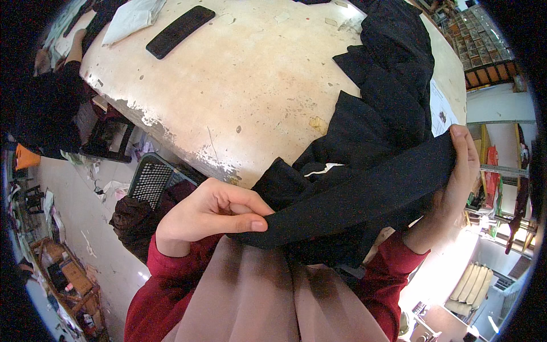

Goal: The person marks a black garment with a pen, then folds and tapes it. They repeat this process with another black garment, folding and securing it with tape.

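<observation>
A length of black fabric [363, 190], seemingly folded into a band, stretches between my two hands at the near edge of the worn table. Its left end is pinched between thumb and fingers of my left hand [213, 213]. My right hand [459, 162] grips the upper right end, thumb on top and the other fingers mostly hidden behind. More black cloth [393, 72] lies crumpled beyond the band, running up the right side of the table. Whether it is one piece with the band I cannot tell.
A black phone [180, 32] and folded white cloth [133, 20] lie on the table [213, 94] at far left. A printed sheet [442, 109] is partly under the black cloth. Left of the table stands a plastic basket [151, 177] with dark cloth; another person's arm [76, 47] is beyond.
</observation>
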{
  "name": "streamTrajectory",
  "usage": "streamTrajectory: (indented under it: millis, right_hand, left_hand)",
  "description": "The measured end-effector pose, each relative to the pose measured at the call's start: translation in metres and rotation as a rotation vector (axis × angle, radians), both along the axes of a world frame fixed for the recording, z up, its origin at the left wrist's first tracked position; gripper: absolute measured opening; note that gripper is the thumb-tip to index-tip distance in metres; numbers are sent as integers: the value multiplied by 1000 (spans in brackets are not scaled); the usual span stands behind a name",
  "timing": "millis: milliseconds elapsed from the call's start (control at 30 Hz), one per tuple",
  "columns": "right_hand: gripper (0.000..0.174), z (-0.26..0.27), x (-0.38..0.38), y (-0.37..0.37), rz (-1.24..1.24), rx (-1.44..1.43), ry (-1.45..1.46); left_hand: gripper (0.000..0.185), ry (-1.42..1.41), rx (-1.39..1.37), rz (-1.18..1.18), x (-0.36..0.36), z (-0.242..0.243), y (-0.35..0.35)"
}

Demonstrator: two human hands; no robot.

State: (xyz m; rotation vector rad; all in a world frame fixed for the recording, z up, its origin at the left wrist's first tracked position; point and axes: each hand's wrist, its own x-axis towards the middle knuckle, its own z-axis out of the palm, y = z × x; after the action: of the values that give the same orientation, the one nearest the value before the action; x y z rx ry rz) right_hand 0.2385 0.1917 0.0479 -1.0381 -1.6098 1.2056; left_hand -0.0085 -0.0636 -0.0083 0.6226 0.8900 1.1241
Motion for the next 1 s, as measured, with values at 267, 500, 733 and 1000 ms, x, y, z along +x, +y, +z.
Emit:
streamTrajectory:
  millis: [267, 500, 733, 1000]
  right_hand:
    - [25, 2, 1, -2, -69, 39, -28]
    - [19, 12, 0, -6, -113, 117, -134]
    - [19, 12, -1, -13, -85, 137, -53]
    - [24, 1, 20, 27, -148, 155, -83]
  left_hand:
    - [17, 39, -1, -5, 1, 1, -1]
    - [17, 101, 12, 14, 1, -8, 4]
    - [17, 86, -18, 43, 0, -19, 5]
    - [16, 111, -59, 108, -17, -19, 1]
